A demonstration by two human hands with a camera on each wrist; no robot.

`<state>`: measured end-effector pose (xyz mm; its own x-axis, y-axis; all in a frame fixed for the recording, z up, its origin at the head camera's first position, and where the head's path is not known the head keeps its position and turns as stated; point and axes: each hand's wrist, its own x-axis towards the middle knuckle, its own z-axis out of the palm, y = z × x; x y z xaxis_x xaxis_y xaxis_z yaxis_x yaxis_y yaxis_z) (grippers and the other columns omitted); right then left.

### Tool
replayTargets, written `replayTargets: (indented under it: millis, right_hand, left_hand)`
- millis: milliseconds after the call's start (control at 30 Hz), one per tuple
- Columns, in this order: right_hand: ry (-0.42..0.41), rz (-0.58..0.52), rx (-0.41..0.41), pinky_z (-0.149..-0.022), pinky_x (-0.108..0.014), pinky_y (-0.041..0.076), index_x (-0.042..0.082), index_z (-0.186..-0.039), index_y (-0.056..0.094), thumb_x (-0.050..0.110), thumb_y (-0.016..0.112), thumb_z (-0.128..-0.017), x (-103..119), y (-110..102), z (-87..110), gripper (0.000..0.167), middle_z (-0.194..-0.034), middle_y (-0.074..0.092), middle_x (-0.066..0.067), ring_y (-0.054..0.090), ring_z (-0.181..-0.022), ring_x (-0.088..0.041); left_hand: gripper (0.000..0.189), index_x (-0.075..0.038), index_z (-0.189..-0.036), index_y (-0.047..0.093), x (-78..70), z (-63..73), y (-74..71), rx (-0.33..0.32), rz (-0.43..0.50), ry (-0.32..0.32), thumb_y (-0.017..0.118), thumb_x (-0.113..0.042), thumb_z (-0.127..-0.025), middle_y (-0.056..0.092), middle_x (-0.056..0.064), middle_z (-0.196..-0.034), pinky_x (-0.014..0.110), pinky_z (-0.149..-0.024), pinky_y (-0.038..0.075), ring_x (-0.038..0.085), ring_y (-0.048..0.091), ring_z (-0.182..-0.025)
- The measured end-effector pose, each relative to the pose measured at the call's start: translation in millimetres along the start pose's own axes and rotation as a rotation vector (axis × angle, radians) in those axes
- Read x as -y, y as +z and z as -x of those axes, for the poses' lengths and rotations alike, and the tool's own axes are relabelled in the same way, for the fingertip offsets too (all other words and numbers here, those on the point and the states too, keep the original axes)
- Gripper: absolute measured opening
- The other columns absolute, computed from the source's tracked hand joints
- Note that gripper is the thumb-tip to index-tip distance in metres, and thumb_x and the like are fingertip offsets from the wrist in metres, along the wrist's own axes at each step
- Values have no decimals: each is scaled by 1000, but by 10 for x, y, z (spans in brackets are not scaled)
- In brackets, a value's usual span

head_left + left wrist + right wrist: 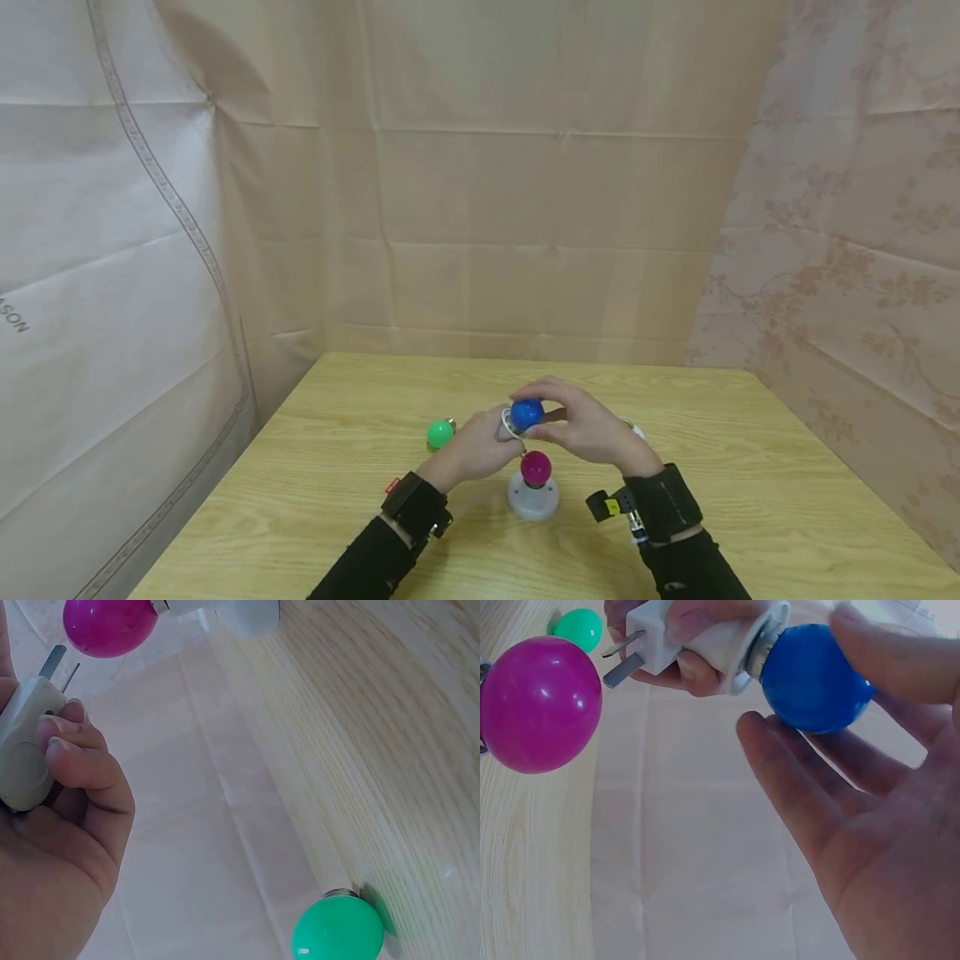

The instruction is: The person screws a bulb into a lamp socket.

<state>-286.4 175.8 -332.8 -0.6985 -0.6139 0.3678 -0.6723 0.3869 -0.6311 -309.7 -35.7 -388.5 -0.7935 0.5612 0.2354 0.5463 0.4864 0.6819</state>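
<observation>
My left hand grips a white plug-in lamp socket, its fingers curled round the body. Two flat metal prongs stick out of the socket's plug end. At the socket's mouth sits a blue bulb, with part of its metal screw base showing at the rim. My right hand holds the blue bulb between thumb and fingertips, above the table. Just below both hands, a magenta bulb stands upright in a round white lamp base.
A green bulb lies on the wooden table, left of my left hand. Behind my right wrist a small white object is partly hidden. Cloth hangings surround the table at the back and sides.
</observation>
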Motion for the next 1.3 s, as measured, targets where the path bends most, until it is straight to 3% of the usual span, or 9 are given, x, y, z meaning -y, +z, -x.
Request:
replayTargets:
  millis: [200,500,767,967,1300]
  right_hand:
    - [-14,-6,45,-96,-43,54,8,-138,58,-7,67,-93,4,-18,0,49,-139,56,-12,53,-128,-37]
    - [-12,-34,38,-96,-40,54,6,-135,60,-8,64,-94,9,-8,-5,44,-136,57,-13,55,-127,-37]
    - [-17,-48,37,-95,-38,54,4,-136,60,-11,63,-93,2,-1,-17,46,-135,57,-14,56,-125,-37]
    - [-3,-46,24,-94,-36,54,5,-138,60,-7,66,-94,-8,3,-16,46,-135,57,-14,57,-124,-36]
    - [54,17,-35,-90,-33,56,9,-137,61,11,71,-95,0,46,0,43,-132,61,-12,59,-119,-32]
  left_hand:
    - [37,-16,-130,56,-6,4,-1,-1,-13,16,61,-23,-95,61,-5,-96,28,-61,45,11,57,-75]
    - [41,-15,-134,54,-7,1,6,-4,-10,5,62,-21,-94,61,-5,-95,28,-59,44,10,55,-69]
    - [43,-15,-136,54,-7,7,10,-12,2,-5,61,-22,-94,63,-5,-101,29,-64,46,12,58,-77]
    - [41,-14,-133,55,1,2,9,-9,2,-15,61,-26,-94,65,-4,-103,30,-69,49,12,59,-82]
    - [39,-8,-128,54,1,0,15,-10,36,-33,61,-25,-94,62,-2,-94,28,-59,46,12,55,-70]
